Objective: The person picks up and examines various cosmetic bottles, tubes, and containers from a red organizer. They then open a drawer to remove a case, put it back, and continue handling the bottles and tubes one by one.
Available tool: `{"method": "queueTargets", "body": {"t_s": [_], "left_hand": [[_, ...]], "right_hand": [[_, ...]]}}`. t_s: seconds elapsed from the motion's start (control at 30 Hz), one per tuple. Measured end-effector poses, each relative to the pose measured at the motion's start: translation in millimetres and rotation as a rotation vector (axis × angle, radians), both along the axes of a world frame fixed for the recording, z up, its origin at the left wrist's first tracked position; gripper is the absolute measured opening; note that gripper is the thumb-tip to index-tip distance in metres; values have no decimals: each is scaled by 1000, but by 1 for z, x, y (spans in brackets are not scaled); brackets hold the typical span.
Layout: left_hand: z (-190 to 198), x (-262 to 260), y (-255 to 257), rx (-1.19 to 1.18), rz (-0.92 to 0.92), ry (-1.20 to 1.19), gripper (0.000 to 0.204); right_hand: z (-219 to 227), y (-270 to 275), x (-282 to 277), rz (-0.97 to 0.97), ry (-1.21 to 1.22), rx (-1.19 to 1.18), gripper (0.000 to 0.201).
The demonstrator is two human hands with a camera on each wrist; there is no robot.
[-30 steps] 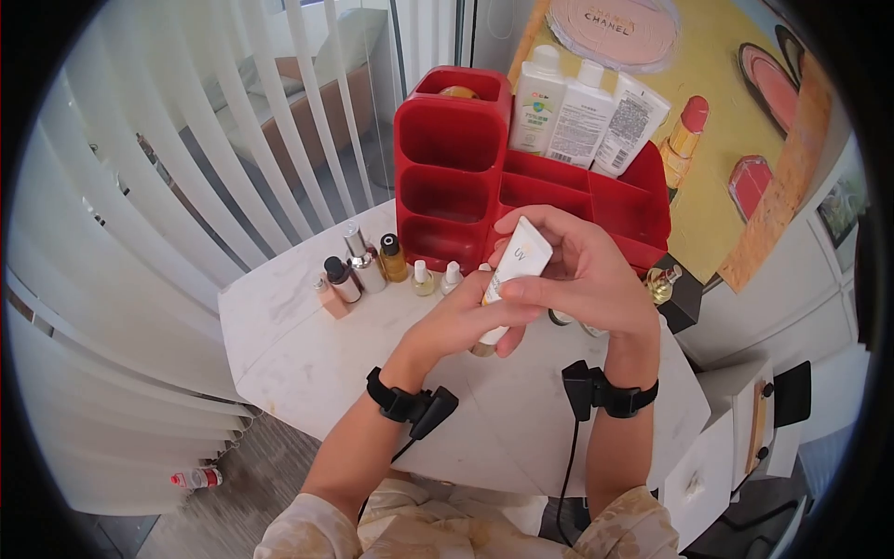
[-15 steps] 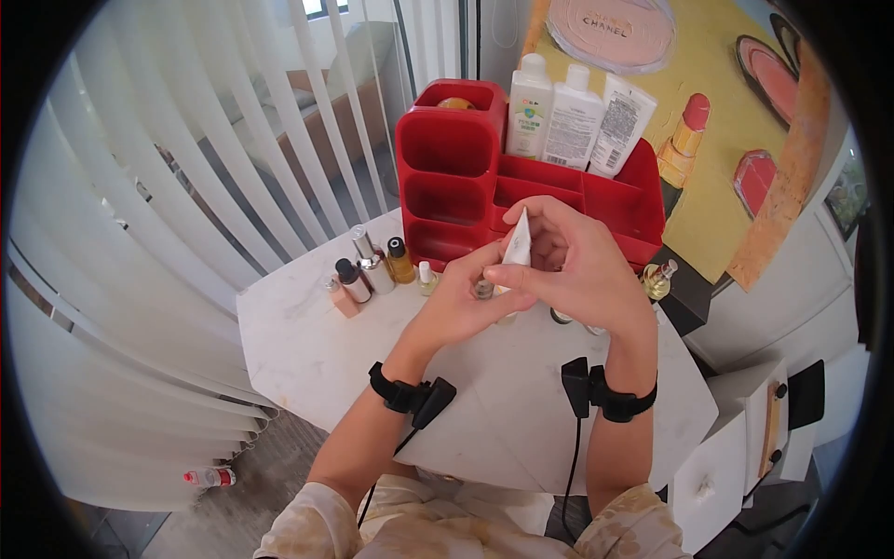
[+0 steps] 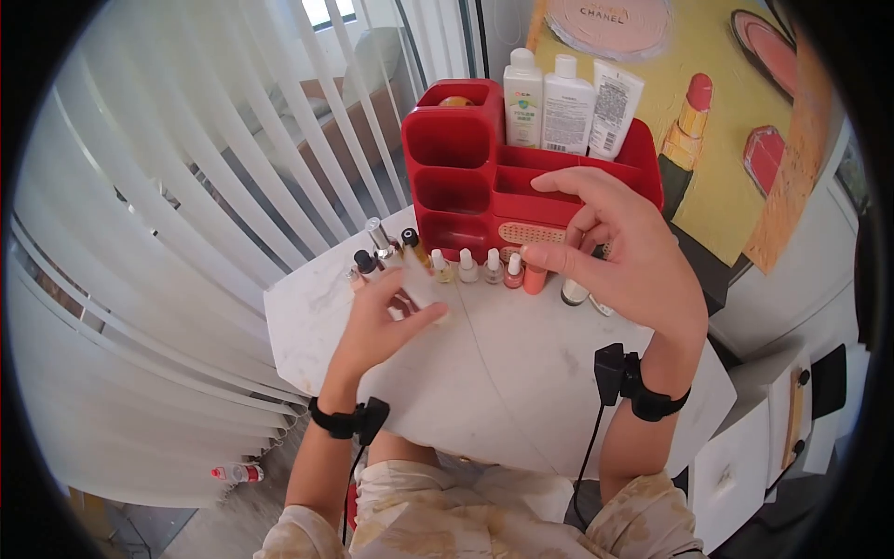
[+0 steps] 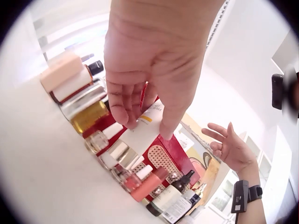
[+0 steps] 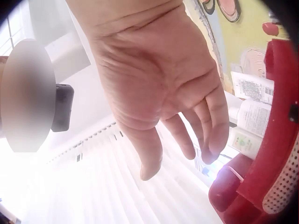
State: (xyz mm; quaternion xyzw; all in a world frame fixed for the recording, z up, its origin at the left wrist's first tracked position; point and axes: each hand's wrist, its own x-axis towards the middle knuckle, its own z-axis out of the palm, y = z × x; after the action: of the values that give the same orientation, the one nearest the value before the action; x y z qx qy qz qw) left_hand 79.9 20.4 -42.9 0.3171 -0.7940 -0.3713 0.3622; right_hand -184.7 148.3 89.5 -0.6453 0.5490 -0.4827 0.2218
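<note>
The left hand (image 3: 377, 326) and right hand (image 3: 635, 256) are bare; a black strap (image 3: 331, 422) circles each wrist, bearing an angular black housing (image 3: 609, 374); thin black cables (image 3: 589, 456) trail down, the right one past the surface's (image 3: 521, 382) near edge; short, loose sleeves (image 3: 643, 508) are cream with tan blotches.

A white, faintly grey-veined, marble-patterned tabletop (image 3: 503, 373) with angled corners is occupied along its far side by a red plastic compartmented organizer (image 3: 453, 114). In front, a row is formed by a pale pink block-shaped container (image 4: 61, 72), a black-capped amber bottle (image 4: 88, 117), white-capped small glass bottles (image 3: 468, 274) and a coral cylinder (image 3: 534, 279).
</note>
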Motion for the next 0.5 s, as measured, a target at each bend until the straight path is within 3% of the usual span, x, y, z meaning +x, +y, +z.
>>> {"method": "queueTargets", "body": {"t_s": [0.13,0.43,0.5], "left_hand": [[-5,23,-7,7,195,-97,36],[3,-4,-18,-158,291,-183,35],[-2,-8,-22,-150,302,-209,45]], "right_hand": [[-6,-2,-5,23,-19,-97,46],[3,9,-4,27,-54,-89,42],[4,11,-5,21,-68,-80,42]]}}
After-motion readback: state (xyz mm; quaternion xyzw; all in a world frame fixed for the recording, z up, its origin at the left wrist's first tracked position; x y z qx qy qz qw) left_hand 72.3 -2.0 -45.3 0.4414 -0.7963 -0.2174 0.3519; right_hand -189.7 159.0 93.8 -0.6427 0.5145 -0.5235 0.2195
